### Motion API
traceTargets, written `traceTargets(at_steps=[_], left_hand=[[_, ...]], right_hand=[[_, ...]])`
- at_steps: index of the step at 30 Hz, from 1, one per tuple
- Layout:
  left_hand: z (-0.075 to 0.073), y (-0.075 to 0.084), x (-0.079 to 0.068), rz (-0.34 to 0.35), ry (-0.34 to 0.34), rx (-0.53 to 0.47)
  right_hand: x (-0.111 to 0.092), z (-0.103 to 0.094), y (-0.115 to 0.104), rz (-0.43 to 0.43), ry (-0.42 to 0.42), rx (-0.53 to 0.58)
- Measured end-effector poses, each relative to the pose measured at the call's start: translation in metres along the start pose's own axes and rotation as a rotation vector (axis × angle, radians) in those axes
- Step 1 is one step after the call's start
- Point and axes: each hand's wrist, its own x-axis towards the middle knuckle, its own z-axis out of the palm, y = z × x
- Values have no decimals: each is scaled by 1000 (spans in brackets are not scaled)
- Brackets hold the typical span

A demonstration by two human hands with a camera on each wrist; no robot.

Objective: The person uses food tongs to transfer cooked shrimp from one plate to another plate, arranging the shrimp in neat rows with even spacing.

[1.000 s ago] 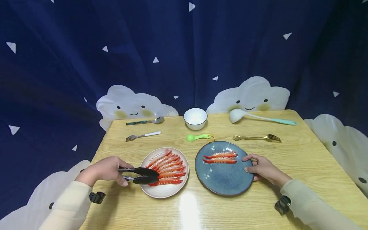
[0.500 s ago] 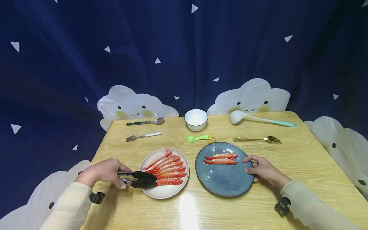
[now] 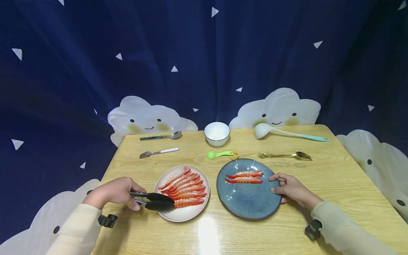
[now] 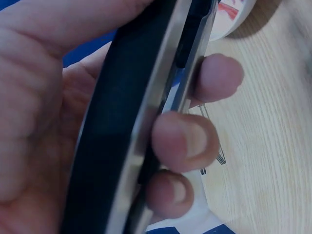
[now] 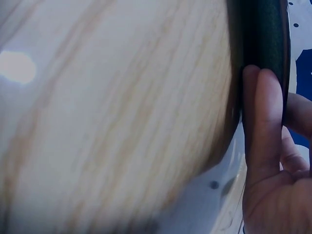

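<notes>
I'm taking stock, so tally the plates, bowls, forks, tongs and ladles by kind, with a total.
Plates: 2 (round pale plate, round blue plate)
Bowls: 1 (white dark-rimmed bowl)
Forks: 2 (white-handled metal fork, ornate golden fork)
Tongs: 1 (black-tipped metal tongs)
Ladles: 1 (white ladle with mint handle)
Total: 7

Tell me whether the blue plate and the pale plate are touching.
Apart. The head view shows it: a strip of wooden table runs between the pale plate and the blue plate, even where their rims come closest.
</notes>
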Motion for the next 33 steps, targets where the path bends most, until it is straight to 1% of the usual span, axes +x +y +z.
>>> traceTargets(at_steps=[3,5,10,14,17,20,24,27,33], left_hand=[[-2,0,-1,32,-23,-69],[-4,1,-2,41,-38,-105],[-9,2,-4,58,-63,-146],[-12,4,-1,36,-71,-159],[-15,9,5,17,-87,-179],[-18,16,14,25,-105,-204],[-20,27,32,67,-132,-206],[-19,36,50,93,-163,-193],[-14,64,89,93,-265,-187]], right_hand=[[-1,0,0,6,11,-2],[-1,0,0,8,17,-5],[-2,0,0,12,19,-9],[-2,-1,0,8,4,8],[-1,-2,0,-1,-8,19],[-1,-2,0,1,-2,6],[0,-1,-2,17,8,-15],[0,-2,-3,17,-4,-9],[1,1,-1,6,-10,10]])
